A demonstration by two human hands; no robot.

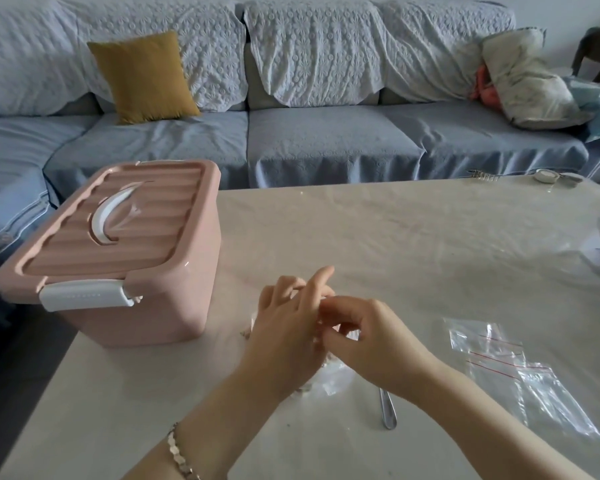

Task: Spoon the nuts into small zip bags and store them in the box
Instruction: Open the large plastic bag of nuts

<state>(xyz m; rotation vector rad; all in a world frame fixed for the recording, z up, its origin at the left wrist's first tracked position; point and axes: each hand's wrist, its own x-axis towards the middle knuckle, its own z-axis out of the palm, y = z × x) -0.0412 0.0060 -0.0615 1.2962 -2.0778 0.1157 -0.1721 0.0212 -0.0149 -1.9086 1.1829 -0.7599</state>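
Observation:
My left hand (284, 323) and my right hand (364, 337) meet over the table's near middle, both pinching the top of a clear plastic bag (329, 375) that lies mostly hidden under them. A few pale nuts show at the bag's left edge. A metal spoon (388, 408) lies on the table with its handle sticking out below my right wrist. A pink box (118, 251) with a ribbed lid, white handle and white latch stands shut at the table's left. Several empty small zip bags (520, 372) with red seal lines lie to the right.
The table (395, 237) has a pale cloth under clear plastic. A small round white object (546, 175) sits at its far right edge. Behind it runs a blue-grey sofa (326, 140) with a mustard cushion (142, 77). A bracelet is on my left wrist.

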